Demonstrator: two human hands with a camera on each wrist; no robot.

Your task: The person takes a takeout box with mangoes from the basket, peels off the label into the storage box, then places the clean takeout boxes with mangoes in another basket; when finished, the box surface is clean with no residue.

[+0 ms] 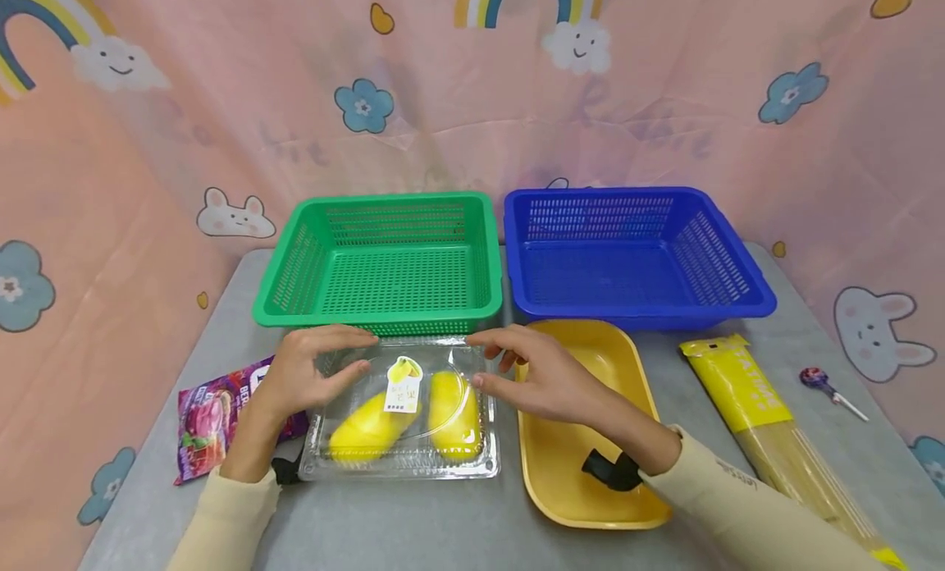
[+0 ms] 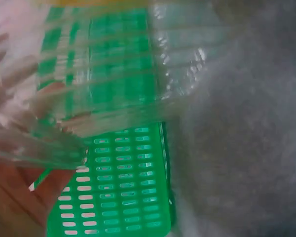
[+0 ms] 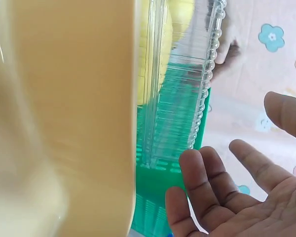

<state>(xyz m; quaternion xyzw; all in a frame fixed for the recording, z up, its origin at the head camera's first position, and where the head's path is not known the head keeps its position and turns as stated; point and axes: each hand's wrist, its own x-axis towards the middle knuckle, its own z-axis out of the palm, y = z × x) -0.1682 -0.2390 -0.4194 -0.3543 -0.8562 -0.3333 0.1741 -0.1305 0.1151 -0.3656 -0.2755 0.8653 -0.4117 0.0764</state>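
A clear plastic box [image 1: 431, 464] with a lid lies on the table before the green basket. Two yellow pieces [image 1: 376, 427] are inside it, and a white label [image 1: 402, 390] with a yellow fruit picture is on the lid. At the box's left far corner is my left hand [image 1: 303, 366], fingers extended over the lid; the left wrist view shows it blurred, partly behind clear plastic. By the right far corner hovers my right hand [image 1: 542, 374], fingers loosely spread. The right wrist view shows nothing in that hand, its fingertips [image 3: 192, 160] close to the box's edge [image 3: 207, 74].
Behind the box stand a green basket [image 1: 376, 318] and a blue basket [image 1: 642, 312]. A yellow tray [image 1: 561, 489] lies under my right forearm. Left is a purple snack bag [image 1: 203, 431]; right are a noodle pack [image 1: 746, 390] and a lollipop [image 1: 815, 378].
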